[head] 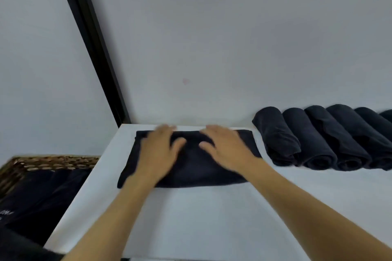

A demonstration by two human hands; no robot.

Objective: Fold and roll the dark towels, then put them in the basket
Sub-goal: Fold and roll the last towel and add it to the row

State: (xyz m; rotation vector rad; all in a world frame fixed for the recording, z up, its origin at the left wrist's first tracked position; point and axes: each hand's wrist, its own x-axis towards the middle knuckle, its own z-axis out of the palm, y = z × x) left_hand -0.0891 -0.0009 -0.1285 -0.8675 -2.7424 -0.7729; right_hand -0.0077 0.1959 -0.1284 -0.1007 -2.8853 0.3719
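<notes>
Here, the left hand [158,150] and the right hand [227,148] lie flat, fingers straight, pressing the folded dark cloth towel [195,171] beneath them on the white surface [191,218].

Folded towel [195,167] — dark cloth, matt, soft nap. Rolled towels [318,140]: same matt dark cloth, slightly fuzzy. Table [212,218] — white, smooth, matt. Basket [53,161]: woven brown wicker, rough, faint sheen. Wall [212,38]: smooth, matt grey-white.
</notes>
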